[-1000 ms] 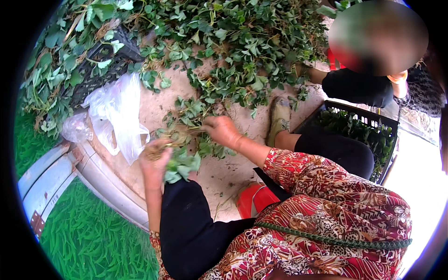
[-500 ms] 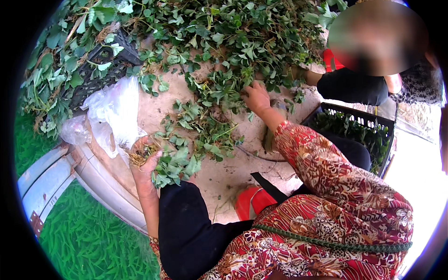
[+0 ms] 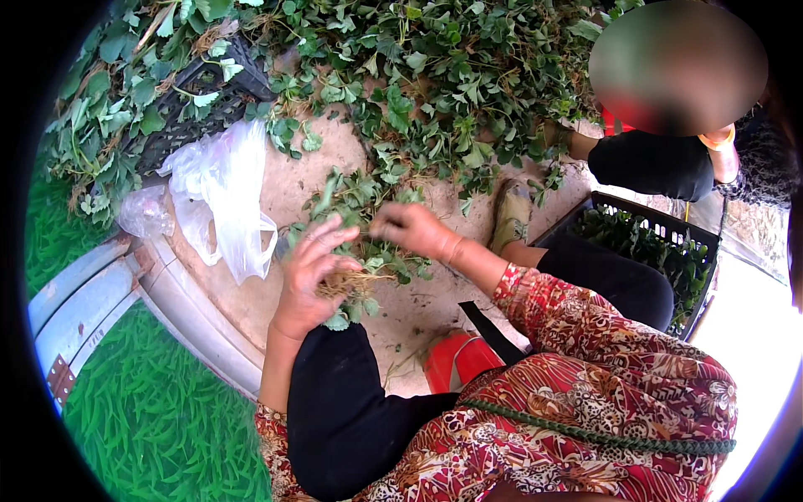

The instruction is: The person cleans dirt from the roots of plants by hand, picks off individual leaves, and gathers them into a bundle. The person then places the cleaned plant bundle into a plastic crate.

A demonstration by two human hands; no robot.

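Note:
My left hand [image 3: 308,280] is raised above my left knee, its fingers curled around a bunch of leafy seedlings [image 3: 350,284]. Their tan roots point toward my right hand and some green leaves hang below. Close by on the right, my right hand [image 3: 416,231] has its fingers drawn together, slightly blurred. A thin brownish strand shows at its fingertips, but what it pinches is unclear. Behind both hands lie loose seedlings with toothed, strawberry-like leaves [image 3: 360,192], joining a large heap [image 3: 435,75] farther off.
White plastic bags [image 3: 222,192] lie at the left, before a dark crate [image 3: 180,109] covered with plants. A black crate of seedlings [image 3: 644,243] stands at the right. Another person's dark-clad leg [image 3: 652,167] is at the upper right. A red object [image 3: 456,361] sits under me.
My right hand has moved back from the heap toward my left hand. My left hand has risen and turned, bringing the seedlings' roots round to the right.

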